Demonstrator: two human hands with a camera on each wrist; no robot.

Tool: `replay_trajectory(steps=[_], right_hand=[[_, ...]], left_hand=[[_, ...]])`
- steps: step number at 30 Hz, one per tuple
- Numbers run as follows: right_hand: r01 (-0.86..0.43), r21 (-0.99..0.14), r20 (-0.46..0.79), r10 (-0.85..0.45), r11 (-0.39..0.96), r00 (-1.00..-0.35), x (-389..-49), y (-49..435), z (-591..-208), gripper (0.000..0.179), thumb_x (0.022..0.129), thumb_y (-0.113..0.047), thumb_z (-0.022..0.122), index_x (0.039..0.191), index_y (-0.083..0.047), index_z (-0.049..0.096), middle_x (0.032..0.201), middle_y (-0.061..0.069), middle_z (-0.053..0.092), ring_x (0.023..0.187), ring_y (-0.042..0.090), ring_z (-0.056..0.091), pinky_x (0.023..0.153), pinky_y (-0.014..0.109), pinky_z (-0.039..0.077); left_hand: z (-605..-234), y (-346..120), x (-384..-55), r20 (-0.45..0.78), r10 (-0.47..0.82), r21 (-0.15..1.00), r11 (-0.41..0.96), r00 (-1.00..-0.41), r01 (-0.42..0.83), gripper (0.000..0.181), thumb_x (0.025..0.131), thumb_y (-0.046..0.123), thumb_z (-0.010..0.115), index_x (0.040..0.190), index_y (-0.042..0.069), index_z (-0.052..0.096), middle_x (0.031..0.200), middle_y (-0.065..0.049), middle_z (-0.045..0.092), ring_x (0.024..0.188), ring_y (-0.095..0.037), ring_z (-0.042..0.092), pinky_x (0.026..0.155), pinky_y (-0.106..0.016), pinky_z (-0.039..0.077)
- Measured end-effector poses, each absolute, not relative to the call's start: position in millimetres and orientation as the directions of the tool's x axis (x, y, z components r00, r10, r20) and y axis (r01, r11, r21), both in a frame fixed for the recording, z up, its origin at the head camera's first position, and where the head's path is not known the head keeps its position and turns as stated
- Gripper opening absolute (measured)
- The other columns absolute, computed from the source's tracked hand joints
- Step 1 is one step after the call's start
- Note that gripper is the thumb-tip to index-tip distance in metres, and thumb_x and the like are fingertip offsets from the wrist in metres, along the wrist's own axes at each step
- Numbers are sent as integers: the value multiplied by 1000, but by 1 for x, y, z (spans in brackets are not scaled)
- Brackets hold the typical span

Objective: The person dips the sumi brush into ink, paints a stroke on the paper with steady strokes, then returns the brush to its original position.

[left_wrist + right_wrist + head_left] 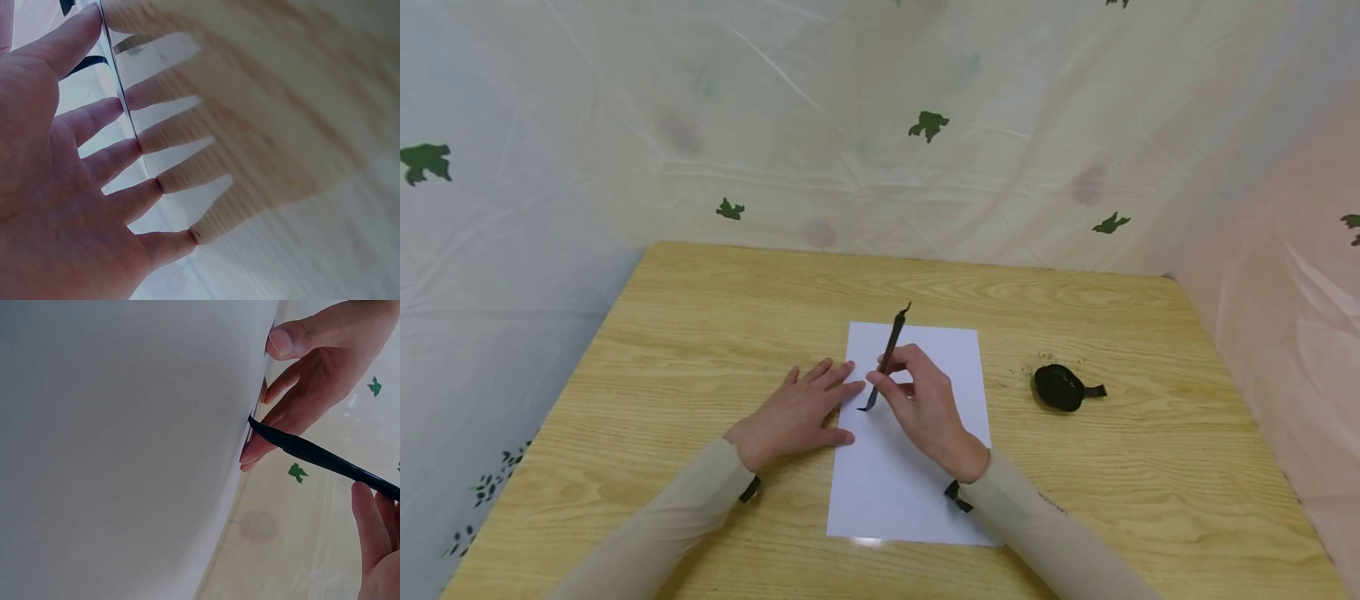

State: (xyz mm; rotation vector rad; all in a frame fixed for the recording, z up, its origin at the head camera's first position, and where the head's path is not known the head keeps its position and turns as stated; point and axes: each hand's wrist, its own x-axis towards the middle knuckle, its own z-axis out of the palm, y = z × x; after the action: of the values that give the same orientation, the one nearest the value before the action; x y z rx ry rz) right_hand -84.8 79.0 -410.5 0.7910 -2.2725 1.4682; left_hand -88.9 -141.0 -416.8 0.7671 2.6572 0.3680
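Observation:
A sheet of white paper lies on the wooden table. My right hand pinches a dark calligraphy brush between thumb and fingers, tilted over the sheet's left half. In the right wrist view the black tip of the brush meets the paper; a short dark mark or the bent tip itself shows there, and I cannot tell which. My left hand rests with spread fingers across the sheet's left edge, fingertips and thumb on the paper. The left wrist view shows that hand palm side, its fingertips touching the surface.
To the right of the paper sits a small round black dish with a short tab and a glossy inside. Small dark specks lie on the table around it. A pale curtain with green bird shapes hangs behind the table and along both sides.

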Motion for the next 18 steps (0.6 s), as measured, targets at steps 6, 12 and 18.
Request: replay_trajectory(steps=[6,12,18], right_hand=[[-602,-732,538,-272,319,-798,-85,81,-412,26,92,1,75,110,-3,58,104,11,65,99,27,72,68,29,61],[-601,-731,536,-273,325,-799,-85,83,-412,26,92,1,75,111,-3,58,104,11,65,99,28,72,69,28,61],[-599,-730,537,-266,329,-801,-85,84,-411,26,92,1,76,111,-3,58,104,11,66,98,28,72,68,28,61]], left_hand=[[-416,-141,-89,-257,556,344,817,-791,463,76,94,50,73,159,20,45,169,-6,28,157,-38,18,117,-73,18],[-416,-142,-89,-256,558,338,817,-789,468,76,94,51,73,158,20,46,170,-6,28,157,-37,18,117,-72,19],[-416,-142,-89,-255,556,337,818,-791,467,76,94,51,73,158,20,46,170,-5,28,157,-37,18,117,-72,19]])
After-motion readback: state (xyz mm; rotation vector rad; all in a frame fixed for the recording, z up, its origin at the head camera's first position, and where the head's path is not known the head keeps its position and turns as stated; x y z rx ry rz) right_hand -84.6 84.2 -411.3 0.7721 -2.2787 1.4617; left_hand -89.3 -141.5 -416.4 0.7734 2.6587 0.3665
